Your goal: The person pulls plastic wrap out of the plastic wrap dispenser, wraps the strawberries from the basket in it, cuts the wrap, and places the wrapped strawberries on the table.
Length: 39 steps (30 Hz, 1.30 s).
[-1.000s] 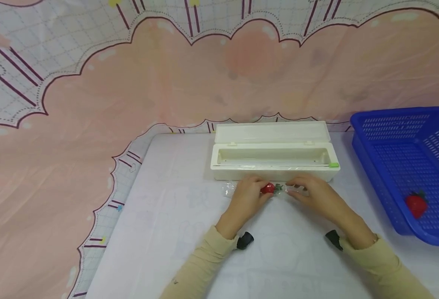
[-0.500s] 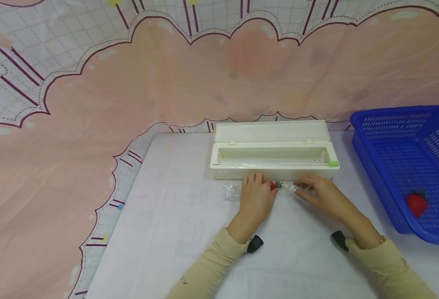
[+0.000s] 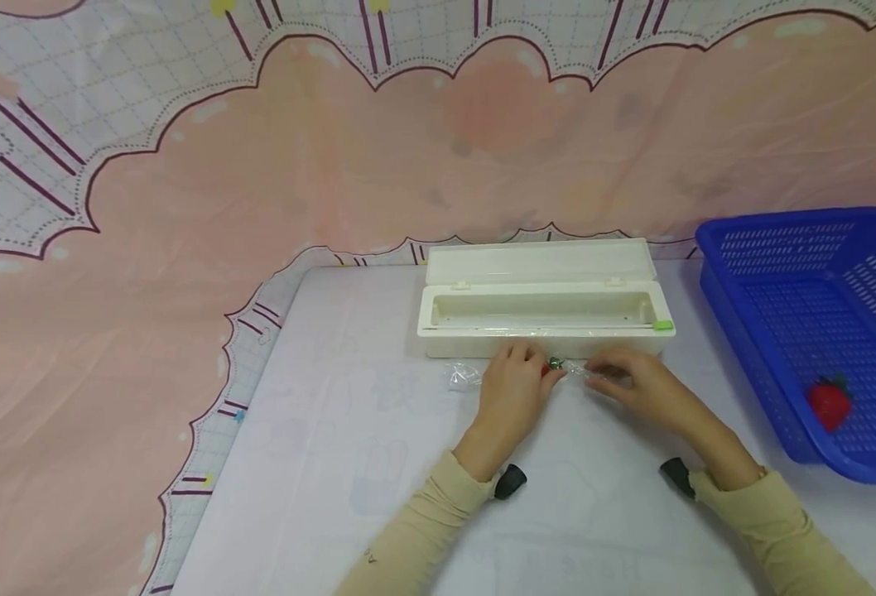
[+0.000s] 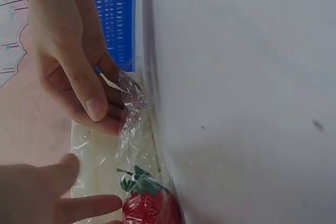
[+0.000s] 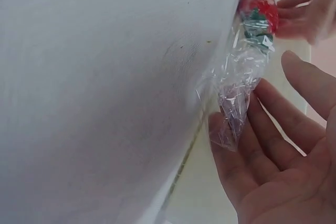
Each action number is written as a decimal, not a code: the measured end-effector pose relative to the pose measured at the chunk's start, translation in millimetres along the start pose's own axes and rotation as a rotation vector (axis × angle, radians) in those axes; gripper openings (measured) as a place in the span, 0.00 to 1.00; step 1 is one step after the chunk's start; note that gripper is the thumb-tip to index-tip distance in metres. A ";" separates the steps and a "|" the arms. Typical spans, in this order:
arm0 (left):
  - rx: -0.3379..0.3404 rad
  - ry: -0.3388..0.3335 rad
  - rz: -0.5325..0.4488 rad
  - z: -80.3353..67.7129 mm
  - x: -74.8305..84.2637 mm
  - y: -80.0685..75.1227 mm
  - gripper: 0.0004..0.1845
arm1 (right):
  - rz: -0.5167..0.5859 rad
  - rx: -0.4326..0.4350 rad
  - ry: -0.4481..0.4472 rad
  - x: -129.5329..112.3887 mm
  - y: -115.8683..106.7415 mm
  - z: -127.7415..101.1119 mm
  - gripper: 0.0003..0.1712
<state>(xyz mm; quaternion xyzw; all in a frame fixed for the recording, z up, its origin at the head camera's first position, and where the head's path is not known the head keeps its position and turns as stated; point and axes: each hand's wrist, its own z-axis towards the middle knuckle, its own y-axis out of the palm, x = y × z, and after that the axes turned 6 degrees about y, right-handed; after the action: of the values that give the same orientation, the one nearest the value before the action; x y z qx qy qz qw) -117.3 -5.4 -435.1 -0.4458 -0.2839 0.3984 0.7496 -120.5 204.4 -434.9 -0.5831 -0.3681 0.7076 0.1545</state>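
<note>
A red strawberry (image 4: pixel 149 209) with green leaves lies wrapped in clear plastic film (image 4: pixel 137 142) on the white table, close to the front of a cream box. My left hand (image 3: pixel 514 387) lies over it and hides most of it in the head view; in the left wrist view its extended fingers touch the strawberry's side. The film's twisted right end (image 5: pixel 233 114) rests against the loosely bent fingers of my right hand (image 5: pixel 278 156), whose thumb stands away from it. Left of my left hand, the film's other end (image 3: pixel 464 376) sticks out crumpled.
Behind both hands stands the long cream box (image 3: pixel 546 347), its lid (image 3: pixel 538 263) raised, with a green slider (image 3: pixel 662 325) at the right. A blue plastic basket (image 3: pixel 754 389) stands to the right, holding another strawberry (image 3: pixel 829 406). A patterned pink cloth (image 3: pixel 378 165) rises behind the table.
My left hand has moved right and now covers more of the wrapped strawberry. The right hand has shifted slightly right, and the film beside the leaves looks more tightly gathered.
</note>
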 end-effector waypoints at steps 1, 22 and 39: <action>0.005 0.014 -0.001 0.1 0.8 0.5 0.17 | 0.002 0.000 0.001 0.1 -0.2 -0.3 0.11; -0.033 0.073 -0.034 1.7 21.0 13.4 0.09 | -0.049 0.054 0.005 -5.2 -12.3 -7.6 0.11; -0.108 0.258 -0.156 14.5 41.2 23.8 0.16 | -0.128 0.279 -0.097 -5.3 -39.4 -11.6 0.11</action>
<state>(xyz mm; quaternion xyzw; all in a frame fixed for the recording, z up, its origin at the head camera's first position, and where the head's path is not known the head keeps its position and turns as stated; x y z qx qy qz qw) -115.3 42.8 -447.1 -0.5097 -0.2398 0.2626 0.7834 -116.5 231.8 -404.1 -0.4965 -0.3096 0.7678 0.2610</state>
